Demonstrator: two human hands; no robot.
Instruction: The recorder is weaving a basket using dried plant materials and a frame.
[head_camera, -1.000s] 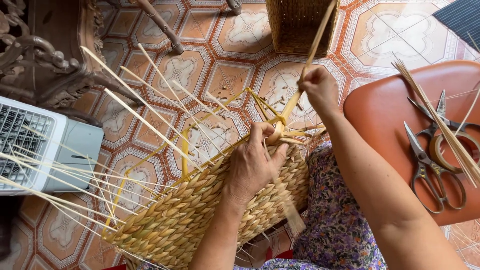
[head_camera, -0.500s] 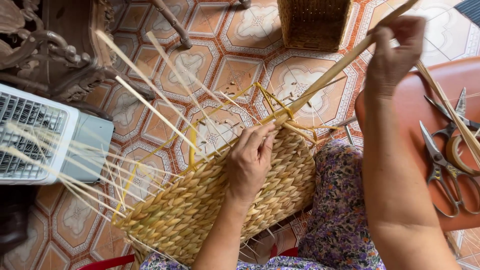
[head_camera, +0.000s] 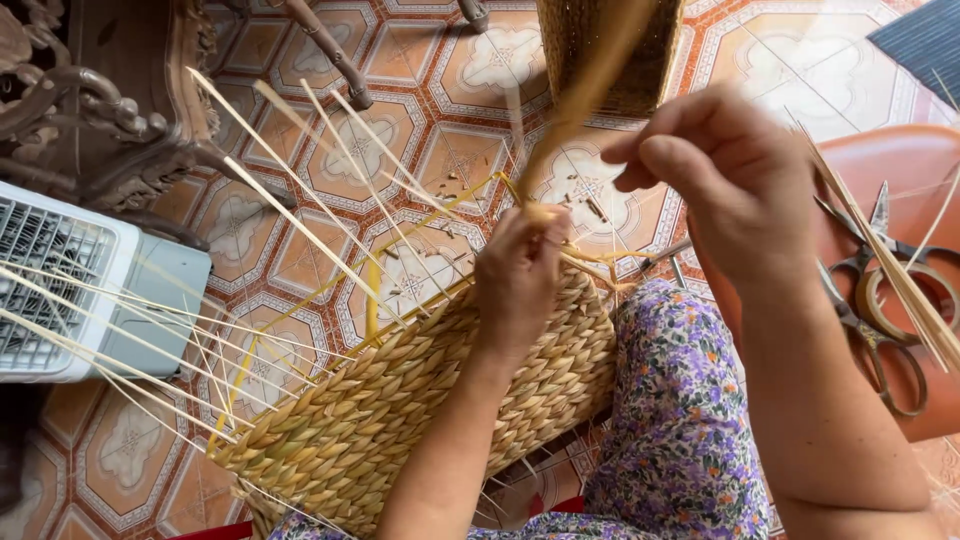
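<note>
A half-woven straw basket (head_camera: 400, 410) lies on my lap, with several pale upright stakes (head_camera: 300, 220) fanning out to the left. My left hand (head_camera: 518, 275) presses on the basket's upper rim and pinches the weave there. My right hand (head_camera: 725, 175) is raised close to the camera, its fingers closed on a long flat straw strand (head_camera: 590, 90) that runs from the rim up out of the picture. A yellow cord (head_camera: 372, 300) loops along the basket's open edge.
Scissors (head_camera: 870, 300) and loose straw strips (head_camera: 900, 280) lie on an orange stool (head_camera: 900, 160) at the right. A white fan heater (head_camera: 90, 290) stands at the left, dark carved wooden furniture (head_camera: 110, 90) behind it, a finished woven basket (head_camera: 610, 50) at the top. The floor is patterned tile.
My right hand has pulled the straw strand upward and toward the camera, away from the basket rim. My left hand has stayed on the rim.
</note>
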